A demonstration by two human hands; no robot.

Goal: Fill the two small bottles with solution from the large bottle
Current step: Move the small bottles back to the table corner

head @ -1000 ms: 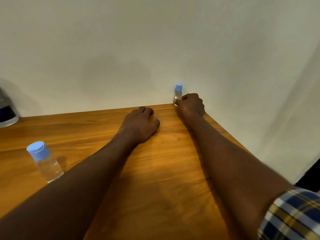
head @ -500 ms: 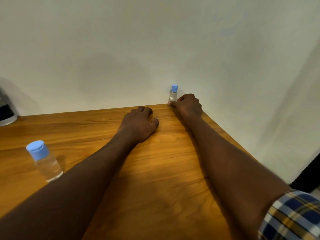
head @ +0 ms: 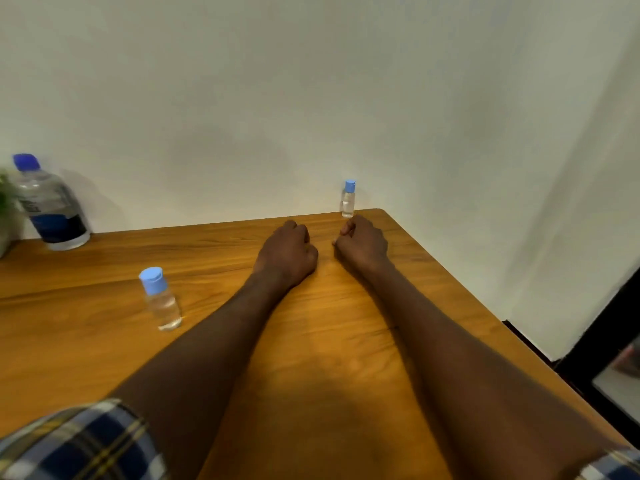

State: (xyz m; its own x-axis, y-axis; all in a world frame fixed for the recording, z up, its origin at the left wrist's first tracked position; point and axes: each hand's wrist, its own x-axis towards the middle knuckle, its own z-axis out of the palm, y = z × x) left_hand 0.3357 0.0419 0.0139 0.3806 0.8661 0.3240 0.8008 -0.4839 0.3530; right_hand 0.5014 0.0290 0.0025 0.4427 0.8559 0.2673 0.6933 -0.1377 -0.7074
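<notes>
While both small bottles (head: 161,299) (head: 348,199) stand capped, one against the wall, and the large bottle (head: 52,206) sits sealed far left, both curled, empty hands (head: 287,252) (head: 362,245) rest on the tabletop (head: 329,341), so pouring looks finished or unstarted.

1 head-worn camera is looking forward and down from above the near edge of the wooden table (head: 346,393), facing the white wall (head: 311,98) behind it. Its wide lens is bending the scene at the edges. Both forearms are reaching away from the lens, with plaid sleeves (head: 79,445) sitting closest at the bottom corners. The table's far right corner is lying near frame centre, and the far left is running out of frame. No 2nd view is sharing the scene.
</notes>
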